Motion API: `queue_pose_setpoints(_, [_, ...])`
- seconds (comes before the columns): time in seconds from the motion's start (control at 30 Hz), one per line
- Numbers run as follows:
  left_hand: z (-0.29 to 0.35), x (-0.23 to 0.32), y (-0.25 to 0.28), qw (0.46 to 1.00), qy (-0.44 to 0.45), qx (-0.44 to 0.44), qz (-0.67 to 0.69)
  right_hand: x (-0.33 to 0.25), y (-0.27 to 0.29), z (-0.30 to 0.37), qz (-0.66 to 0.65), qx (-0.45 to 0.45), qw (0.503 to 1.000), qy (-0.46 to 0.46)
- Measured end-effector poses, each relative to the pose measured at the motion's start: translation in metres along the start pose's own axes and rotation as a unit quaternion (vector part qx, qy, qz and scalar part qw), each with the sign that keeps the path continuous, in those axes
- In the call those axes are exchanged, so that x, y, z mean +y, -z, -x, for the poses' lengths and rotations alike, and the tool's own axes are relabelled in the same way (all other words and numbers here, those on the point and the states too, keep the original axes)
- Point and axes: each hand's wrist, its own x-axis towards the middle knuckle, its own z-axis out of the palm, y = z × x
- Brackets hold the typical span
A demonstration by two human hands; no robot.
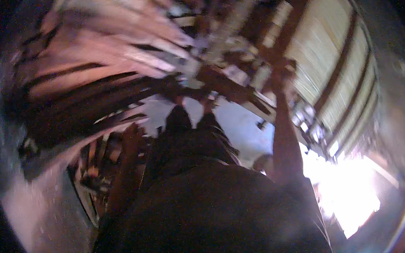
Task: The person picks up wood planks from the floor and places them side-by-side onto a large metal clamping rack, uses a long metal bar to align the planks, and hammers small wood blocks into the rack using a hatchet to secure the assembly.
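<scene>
My right arm reaches up and forward, and my right hand is at the dark edge of a pale slatted panel. Blur and shadow smear its fingers, so I cannot tell whether it grips that edge. My left arm hangs low on the left, with my left hand in deep shadow near a dark gap full of small cluttered items. Its fingers do not show clearly, and nothing can be made out in it.
Long reddish and dark slats fan out at the upper left. Mixed small items lie along the pale panel's lower edge. Between my feet and the clutter is pale bluish floor. Very bright light glares at lower right.
</scene>
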Motion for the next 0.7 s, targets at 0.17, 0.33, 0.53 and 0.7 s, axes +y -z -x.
queue_pose_setpoints(0.17, [-0.051,-0.045,-0.025,0.961,-0.215,0.129,-0.120,0.029,-0.012,-0.011,0.092,-0.019,0.996,-0.003])
queue_pose_setpoints(0.33, [-0.061,0.002,0.001,0.942,-0.264,0.127,-0.166,0.004,0.028,-0.014,-0.021,-0.011,0.999,-0.046])
queue_pose_setpoints(0.53, [-0.116,0.120,0.064,0.764,-0.472,0.373,-0.235,-0.005,0.021,-0.016,-0.010,-0.010,0.999,-0.045])
queue_pose_setpoints(0.7, [-0.195,0.200,0.130,0.776,-0.494,0.380,0.094,-0.008,0.018,-0.034,-0.004,-0.022,1.000,-0.015])
